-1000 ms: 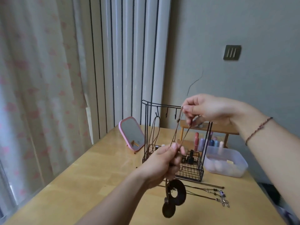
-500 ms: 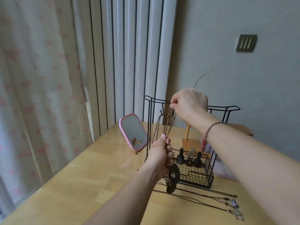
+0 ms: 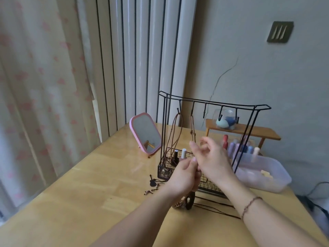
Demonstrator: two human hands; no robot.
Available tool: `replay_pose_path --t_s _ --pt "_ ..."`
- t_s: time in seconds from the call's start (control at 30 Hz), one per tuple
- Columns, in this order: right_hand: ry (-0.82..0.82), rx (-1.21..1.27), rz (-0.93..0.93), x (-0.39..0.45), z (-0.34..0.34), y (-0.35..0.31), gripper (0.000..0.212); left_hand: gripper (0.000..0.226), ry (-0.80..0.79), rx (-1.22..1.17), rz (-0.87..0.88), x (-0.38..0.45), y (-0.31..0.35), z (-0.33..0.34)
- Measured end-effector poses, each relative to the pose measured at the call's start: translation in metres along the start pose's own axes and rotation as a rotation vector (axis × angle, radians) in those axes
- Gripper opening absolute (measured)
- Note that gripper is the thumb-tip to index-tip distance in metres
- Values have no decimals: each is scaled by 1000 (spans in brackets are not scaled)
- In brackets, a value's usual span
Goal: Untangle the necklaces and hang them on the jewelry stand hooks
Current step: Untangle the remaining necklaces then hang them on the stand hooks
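The black wire jewelry stand [image 3: 213,101] rises at the back of the wooden table. One brown cord necklace [image 3: 173,132] hangs from its leftmost hook. A second brown cord necklace [image 3: 192,127] hangs from the hook beside it and runs down into my hands. My left hand [image 3: 183,177] grips the lower part of this cord in front of the stand's basket, and its dark round pendant [image 3: 189,202] dangles below the fist. My right hand [image 3: 211,161] is just right of the left, with fingers loose and spread and its index tip near the cord.
More dark cords [image 3: 213,208] lie on the table [image 3: 89,202] before the basket, with a guitar pendant [image 3: 153,181] and small charms [image 3: 148,192] to the left. A pink mirror [image 3: 145,134] stands left of the stand. A plastic tub [image 3: 267,175] and a small wooden shelf [image 3: 249,133] sit to the right.
My right hand has come down from the stand's top bar and let go, leaving the cord's loop on the second hook. My left hand has sunk lower, still gripping the cord.
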State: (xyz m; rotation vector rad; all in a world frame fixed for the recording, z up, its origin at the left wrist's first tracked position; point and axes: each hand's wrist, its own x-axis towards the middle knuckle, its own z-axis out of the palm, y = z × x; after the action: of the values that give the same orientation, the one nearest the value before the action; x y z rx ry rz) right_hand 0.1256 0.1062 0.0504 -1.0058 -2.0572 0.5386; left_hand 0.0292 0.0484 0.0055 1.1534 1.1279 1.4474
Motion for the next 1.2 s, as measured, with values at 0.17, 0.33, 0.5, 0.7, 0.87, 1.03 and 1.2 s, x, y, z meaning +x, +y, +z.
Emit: replay_pose_path --t_s 0.17,0.33,0.5,0.7,0.87,1.03,1.2 --pt "-296 197 178 8 1 -4 37 25 -37 392 146 -6 -10 2" --pt "-153 734 351 44 -14 -19 34 24 -108 445 118 9 -2 -5" --pt "-73 236 45 63 -11 -15 32 21 63 501 187 54 21 -7" --pt "-75 160 -115 64 7 7 27 18 208 763 236 86 13 -14" --pt "-43 208 -19 70 29 23 30 21 30 1022 181 76 -4 -22" --pt "-78 211 61 63 44 32 31 15 -47 1127 170 67 -19 -42" --pt "-175 275 142 58 69 32 29 12 -121 1444 266 53 -18 -46"
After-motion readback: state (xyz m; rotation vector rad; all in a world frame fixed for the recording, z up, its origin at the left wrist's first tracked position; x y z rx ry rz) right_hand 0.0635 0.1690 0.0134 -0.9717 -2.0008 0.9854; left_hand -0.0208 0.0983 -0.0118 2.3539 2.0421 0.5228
